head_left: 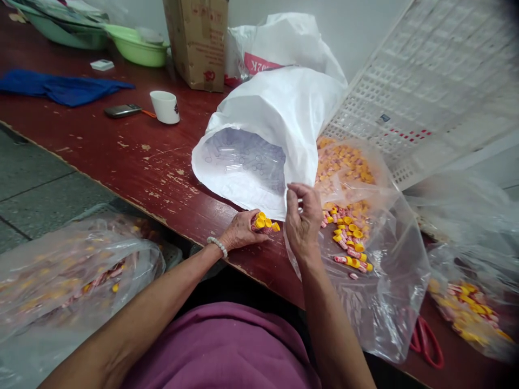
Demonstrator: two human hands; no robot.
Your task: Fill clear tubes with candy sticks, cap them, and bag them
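My left hand (243, 230), with a beaded bracelet at its wrist, is wrapped round several small tubes with yellow caps (261, 220) near the table's front edge. At the right side of a white sack's mouth is my right hand (303, 219), its thumb and fingers curled together at the rim; whether it pinches the rim or something small is hidden. The white sack (300, 121) lies with its opening toward me, and clear tube-like pieces (247, 156) show inside. Right of my right hand, capped tubes (351, 235) lie on and in a clear plastic bag (389, 281).
On the red table (162, 156) stand a white cup (165, 107), a phone-like device (122, 111) and a cardboard box (197, 43). A white crate (425, 81) leans at the right, above red-handled scissors (430, 343). A filled plastic bag (73, 275) sits at lower left.
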